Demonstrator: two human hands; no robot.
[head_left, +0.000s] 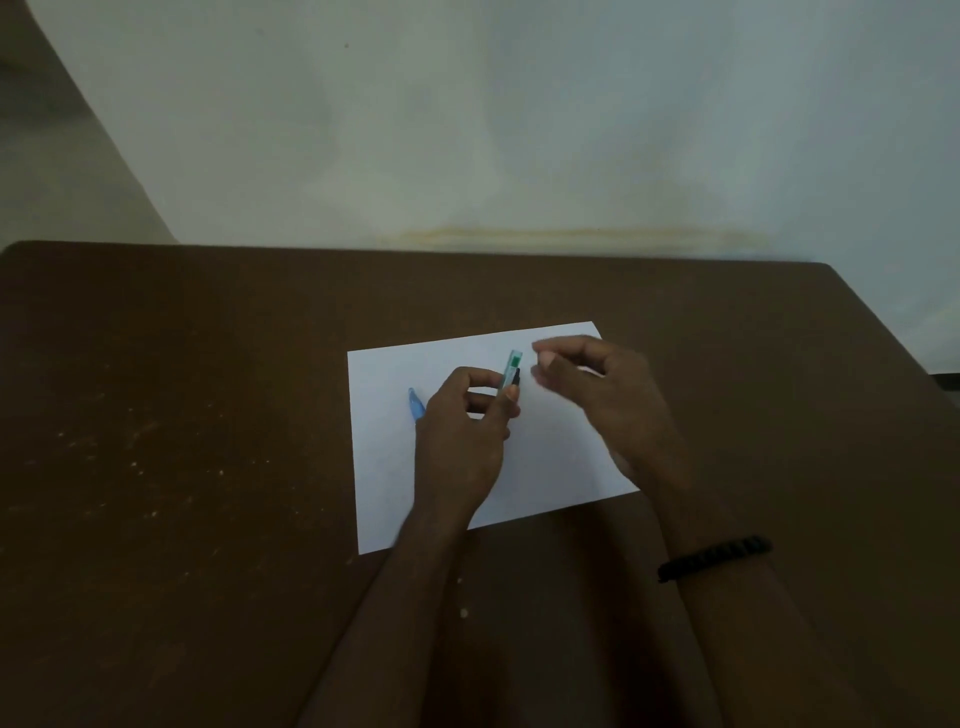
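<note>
A white sheet of paper (550, 457) lies on the brown table (208, 415). My left hand (462, 441) hovers over the sheet and pinches a translucent blue-green pen (511, 370) between thumb and fingers. The pen's upper end sticks up past the fingers; a dark clip shows beside it. A blue tip (415, 404) pokes out at the left of this hand, and whether it belongs to the same pen is unclear. My right hand (597, 395) hangs just right of the pen's top, its fingers curled and blurred, apart from the pen. Nothing shows between those fingers.
A pale wall (519, 130) rises directly behind the table's far edge. The table top carries pale specks and scratches (140, 467) on its left half. A black beaded bracelet (714, 557) circles my right wrist.
</note>
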